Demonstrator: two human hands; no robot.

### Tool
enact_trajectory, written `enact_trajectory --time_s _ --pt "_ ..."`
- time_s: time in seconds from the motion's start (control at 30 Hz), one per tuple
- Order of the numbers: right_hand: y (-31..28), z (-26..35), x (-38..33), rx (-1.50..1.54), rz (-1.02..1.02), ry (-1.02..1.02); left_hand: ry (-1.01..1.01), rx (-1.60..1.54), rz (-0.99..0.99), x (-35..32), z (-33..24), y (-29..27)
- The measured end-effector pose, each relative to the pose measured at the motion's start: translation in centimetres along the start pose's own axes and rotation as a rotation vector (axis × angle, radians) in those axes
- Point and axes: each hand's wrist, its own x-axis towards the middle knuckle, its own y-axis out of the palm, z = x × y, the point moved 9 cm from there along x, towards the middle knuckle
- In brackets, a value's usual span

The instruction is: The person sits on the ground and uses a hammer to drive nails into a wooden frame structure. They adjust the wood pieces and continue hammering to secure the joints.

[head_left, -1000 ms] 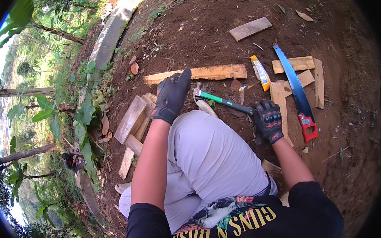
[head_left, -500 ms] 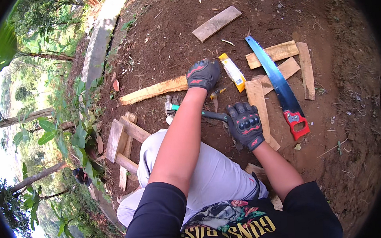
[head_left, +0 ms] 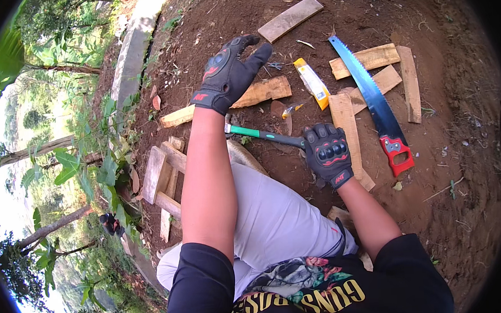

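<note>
Fingers of the gloved right hand [head_left: 327, 153] are clamped on the black grip of a green-shafted hammer [head_left: 263, 135], whose head is hidden behind the left forearm. Fingers of the left hand [head_left: 231, 71] are spread apart above a long plank [head_left: 258, 92] on the soil, while a blue saw [head_left: 373, 100], a yellow packet [head_left: 312, 83] and loose boards [head_left: 344, 116] lie just beside the hammer.

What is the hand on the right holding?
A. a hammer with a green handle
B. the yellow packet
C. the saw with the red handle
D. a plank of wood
A: the gloved right hand is wrapped round the dark grip of the hammer, whose green shaft runs out to the left, while the saw and the yellow packet lie untouched on the soil.
</note>
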Motion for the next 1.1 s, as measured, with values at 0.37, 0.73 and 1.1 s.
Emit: enact_trajectory --time_s 0.37,0.73,1.1 --pt "0.4 2.4 0.5 -0.138 0.015 0.003 -1.177 0.343 -0.308 -44.3 30.6 -15.2" --pt "4.4 4.8 0.2 -0.315 -0.120 -0.054 -1.367 -0.130 -0.152 -48.4 38.1 -3.2" --pt "7.4 2.3 0.3 -0.406 -0.139 -0.081 -1.265 -0.354 -0.617 -46.8 40.5 -9.0"
